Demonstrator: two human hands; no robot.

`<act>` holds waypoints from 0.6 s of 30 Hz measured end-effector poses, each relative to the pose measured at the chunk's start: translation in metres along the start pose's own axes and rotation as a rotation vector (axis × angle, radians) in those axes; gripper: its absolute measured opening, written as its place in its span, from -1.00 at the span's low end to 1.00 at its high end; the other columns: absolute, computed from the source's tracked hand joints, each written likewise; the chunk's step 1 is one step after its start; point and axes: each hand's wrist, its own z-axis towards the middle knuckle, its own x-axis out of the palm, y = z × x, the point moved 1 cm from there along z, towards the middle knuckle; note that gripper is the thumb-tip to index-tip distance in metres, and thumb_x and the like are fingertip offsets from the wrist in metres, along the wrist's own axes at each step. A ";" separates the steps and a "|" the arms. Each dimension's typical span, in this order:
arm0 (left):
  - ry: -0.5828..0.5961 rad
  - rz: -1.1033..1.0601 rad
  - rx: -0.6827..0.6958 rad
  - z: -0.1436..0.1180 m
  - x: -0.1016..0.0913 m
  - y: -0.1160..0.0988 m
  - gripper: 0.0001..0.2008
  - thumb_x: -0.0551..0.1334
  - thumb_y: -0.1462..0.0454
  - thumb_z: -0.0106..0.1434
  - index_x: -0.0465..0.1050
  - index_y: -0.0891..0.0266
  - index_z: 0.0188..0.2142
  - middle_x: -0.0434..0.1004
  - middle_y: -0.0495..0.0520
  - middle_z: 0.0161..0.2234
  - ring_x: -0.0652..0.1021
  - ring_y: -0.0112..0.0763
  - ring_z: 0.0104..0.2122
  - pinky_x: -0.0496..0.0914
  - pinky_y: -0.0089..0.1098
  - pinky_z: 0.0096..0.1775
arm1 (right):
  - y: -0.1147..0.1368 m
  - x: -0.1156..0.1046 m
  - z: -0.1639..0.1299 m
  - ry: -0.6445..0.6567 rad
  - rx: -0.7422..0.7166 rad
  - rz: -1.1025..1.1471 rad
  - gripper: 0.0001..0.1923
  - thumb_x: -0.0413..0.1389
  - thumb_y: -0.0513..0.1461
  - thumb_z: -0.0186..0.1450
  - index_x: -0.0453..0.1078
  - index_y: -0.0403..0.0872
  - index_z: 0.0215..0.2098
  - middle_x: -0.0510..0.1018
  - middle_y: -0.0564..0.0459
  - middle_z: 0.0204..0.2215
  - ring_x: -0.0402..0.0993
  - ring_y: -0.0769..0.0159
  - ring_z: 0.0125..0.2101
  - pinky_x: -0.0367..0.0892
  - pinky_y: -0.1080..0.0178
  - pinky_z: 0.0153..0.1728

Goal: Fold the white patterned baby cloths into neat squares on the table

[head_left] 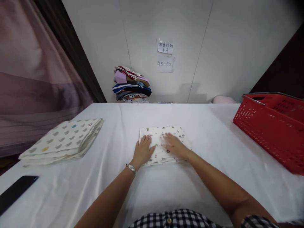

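A folded white cloth with small printed figures lies flat in the middle of the white-covered table. My left hand rests on its left edge, palm down with the fingers stretched out; a silver bracelet circles that wrist. Over the right half of the cloth is my right hand, its fingers spread and slightly blurred by motion. Both hands hold nothing. To the left lies a thicker folded cloth, cream with grey shapes and a few coloured ones.
A red plastic basket stands at the right of the table. At the near left lies a dark flat object, seemingly a phone. Behind the far edge rises a stack of folded fabrics, against a wall with paper signs.
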 end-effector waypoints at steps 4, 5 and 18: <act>0.000 -0.031 -0.010 -0.001 -0.001 0.000 -0.49 -0.05 0.07 0.33 0.15 0.24 0.19 0.10 0.17 0.26 0.10 -0.10 0.25 0.14 0.03 0.12 | -0.049 -0.010 0.002 -0.147 0.196 -0.221 -0.41 -0.12 0.00 0.35 0.07 -0.11 0.25 -0.05 -0.18 0.30 -0.25 0.02 0.29 -0.17 -0.15 0.18; -0.002 -0.040 -0.011 -0.002 0.000 0.000 -0.50 -0.04 0.07 0.33 0.15 0.24 0.19 0.10 0.17 0.26 0.09 -0.10 0.25 0.13 0.03 0.12 | -0.059 -0.008 0.001 -0.147 0.221 -0.241 -0.42 -0.13 -0.01 0.36 0.07 -0.13 0.25 -0.04 -0.20 0.30 -0.25 0.01 0.29 -0.11 -0.13 0.17; -0.202 -0.240 -0.343 0.039 -0.015 0.034 -0.72 0.08 0.18 0.25 0.41 0.24 -0.11 0.46 0.16 -0.08 0.43 -0.22 -0.07 0.30 -0.24 -0.02 | -0.075 0.005 0.001 -0.095 0.265 -0.277 -0.33 -0.24 0.06 0.34 0.03 -0.19 0.27 -0.12 -0.12 0.32 -0.32 0.03 0.30 -0.10 0.02 0.21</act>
